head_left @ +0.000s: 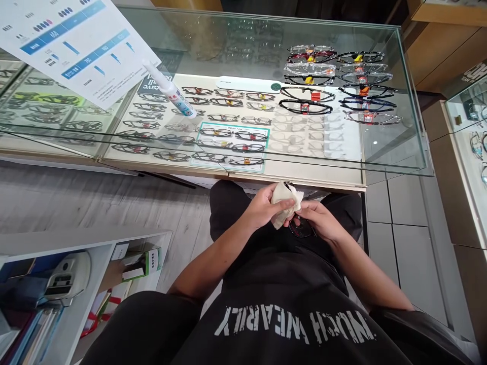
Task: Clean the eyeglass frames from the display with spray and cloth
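Above my lap, just in front of the counter edge, my left hand (262, 207) is closed on a cream cleaning cloth (280, 195) with a zigzag edge. The cloth is folded over part of a pair of eyeglasses (301, 228), and a bit of something dark shows at the cloth's top. My right hand (317, 219) pinches the eyeglasses beside the cloth. One dark-rimmed lens hangs below its fingers. Much of the frame is hidden by the cloth and my fingers.
A glass display counter (243, 175) stands ahead, with rows of eyeglasses (310, 95) on and in it. On its top lie a white tube (169, 90) and a printed sheet (87, 56). A shelf unit (140, 237) is at left, a second showcase (470, 121) at right.
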A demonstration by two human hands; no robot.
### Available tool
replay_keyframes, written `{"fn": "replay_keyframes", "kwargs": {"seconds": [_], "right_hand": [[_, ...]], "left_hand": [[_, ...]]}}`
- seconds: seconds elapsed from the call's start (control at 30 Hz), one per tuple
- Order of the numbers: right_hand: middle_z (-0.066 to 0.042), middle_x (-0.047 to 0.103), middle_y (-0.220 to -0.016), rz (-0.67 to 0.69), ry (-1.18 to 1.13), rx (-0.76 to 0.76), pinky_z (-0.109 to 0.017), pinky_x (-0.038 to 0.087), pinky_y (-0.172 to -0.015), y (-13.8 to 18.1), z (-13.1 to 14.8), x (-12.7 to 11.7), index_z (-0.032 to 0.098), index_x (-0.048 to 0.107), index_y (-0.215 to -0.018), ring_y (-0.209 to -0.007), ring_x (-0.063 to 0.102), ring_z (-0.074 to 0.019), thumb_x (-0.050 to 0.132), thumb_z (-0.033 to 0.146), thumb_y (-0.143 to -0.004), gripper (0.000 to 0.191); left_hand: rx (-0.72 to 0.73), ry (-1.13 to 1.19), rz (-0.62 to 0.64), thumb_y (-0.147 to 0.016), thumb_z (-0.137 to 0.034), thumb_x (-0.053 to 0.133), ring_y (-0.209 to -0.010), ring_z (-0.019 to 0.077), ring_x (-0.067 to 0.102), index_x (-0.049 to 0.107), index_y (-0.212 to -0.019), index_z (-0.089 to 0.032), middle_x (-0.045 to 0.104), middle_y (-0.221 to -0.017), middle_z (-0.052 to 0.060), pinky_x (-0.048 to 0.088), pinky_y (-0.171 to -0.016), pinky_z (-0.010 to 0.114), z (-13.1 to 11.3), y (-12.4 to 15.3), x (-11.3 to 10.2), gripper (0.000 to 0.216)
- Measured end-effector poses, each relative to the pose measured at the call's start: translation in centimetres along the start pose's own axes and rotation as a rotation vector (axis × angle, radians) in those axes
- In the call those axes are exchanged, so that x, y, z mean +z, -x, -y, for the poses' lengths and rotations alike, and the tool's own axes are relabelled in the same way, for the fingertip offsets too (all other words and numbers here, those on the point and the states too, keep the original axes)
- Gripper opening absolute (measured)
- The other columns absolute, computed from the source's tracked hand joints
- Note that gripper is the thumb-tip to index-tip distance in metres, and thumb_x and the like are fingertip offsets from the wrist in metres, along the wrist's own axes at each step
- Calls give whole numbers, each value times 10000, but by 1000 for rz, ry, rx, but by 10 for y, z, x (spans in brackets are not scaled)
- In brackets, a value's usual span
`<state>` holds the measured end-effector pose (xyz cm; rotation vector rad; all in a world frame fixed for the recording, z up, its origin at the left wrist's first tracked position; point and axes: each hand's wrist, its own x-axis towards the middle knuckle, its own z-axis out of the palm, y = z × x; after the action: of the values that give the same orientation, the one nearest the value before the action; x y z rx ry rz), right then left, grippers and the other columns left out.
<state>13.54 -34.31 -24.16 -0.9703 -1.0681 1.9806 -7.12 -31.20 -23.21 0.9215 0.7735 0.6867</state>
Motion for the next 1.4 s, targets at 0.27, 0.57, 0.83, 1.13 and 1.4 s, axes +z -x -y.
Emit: {"fn": "replay_keyframes", "kwargs": {"seconds": [0.27,0.57,0.83,1.13,1.4], "right_hand": [[-67,836,-834,-2,30,1,-304,446,-744,5,13,-8,194,868,-888,-732,573,-172,713,484,-1012,352],[-67,816,-827,4,25,-45,-322,447,-719,0,-1,0,204,866,-869,-713,563,-182,757,570,-965,394],[-56,797,-823,2,50,-68,-318,462,-773,4,3,-1,211,876,-923,-751,573,-180,693,501,-1035,361],[-61,774,-985,-180,-117,-72,-317,491,-825,14,-20,2,246,880,-881,-877,633,-199,795,562,-945,333],[-72,724,-1106,-329,-213,-67,-328,531,-783,6,-38,17,253,853,-956,-863,598,-200,820,596,-899,349]], "left_hand": [[24,-61,-34,-935,-636,768,-635,165,720,693,-987,-133,751,-780,47,541,-573,240,-8,-2,-10,512],[48,36,-42,-869,-533,876,-465,159,671,604,-1046,-180,735,-683,7,520,-463,241,1,0,7,480],[59,2,-153,-942,-722,706,-511,179,693,703,-916,-138,740,-668,49,539,-493,270,0,-1,-1,584],[-3,-86,-262,-888,-753,749,-717,174,692,767,-925,-111,772,-808,94,534,-655,260,22,20,-34,643],[-23,-223,-62,-916,-799,669,-588,90,391,543,-668,-158,461,-622,-19,317,-556,247,28,33,-32,698]]}}
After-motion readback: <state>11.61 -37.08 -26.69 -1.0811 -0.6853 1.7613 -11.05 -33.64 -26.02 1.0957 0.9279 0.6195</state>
